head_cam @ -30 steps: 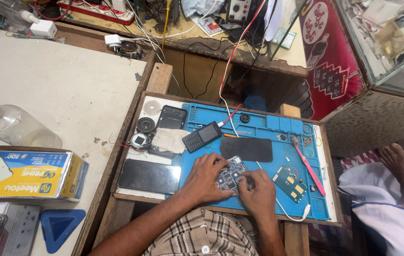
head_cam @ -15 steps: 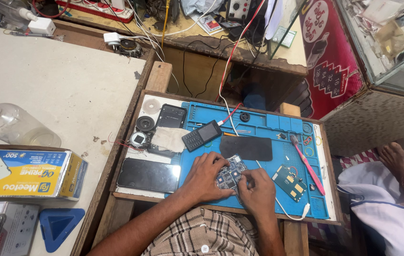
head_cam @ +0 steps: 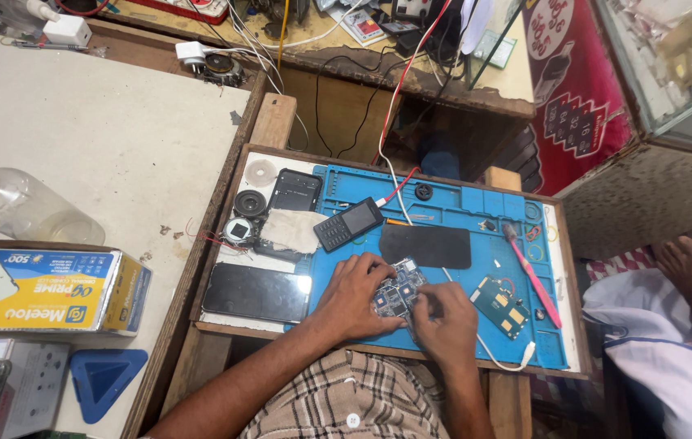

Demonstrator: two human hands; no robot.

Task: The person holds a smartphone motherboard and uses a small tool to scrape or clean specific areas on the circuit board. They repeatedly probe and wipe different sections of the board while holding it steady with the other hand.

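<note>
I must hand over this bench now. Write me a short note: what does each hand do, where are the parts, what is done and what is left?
Left hand: pins the small bare phone circuit board on the blue silicone repair mat.
Right hand: fingers pinched at the board's right edge; whether it holds a tool, I cannot tell.
Nearby: black keypad phone, black rectangular pad, second green circuit board, pink-handled tool, black smartphone lying left of the mat.
Done: board is out of its housing.
Left: board still loose, not refitted.

A small phone circuit board (head_cam: pixel 394 294) — bluish, studded with metal shields — lies flat on the blue mat, partly covered.
</note>
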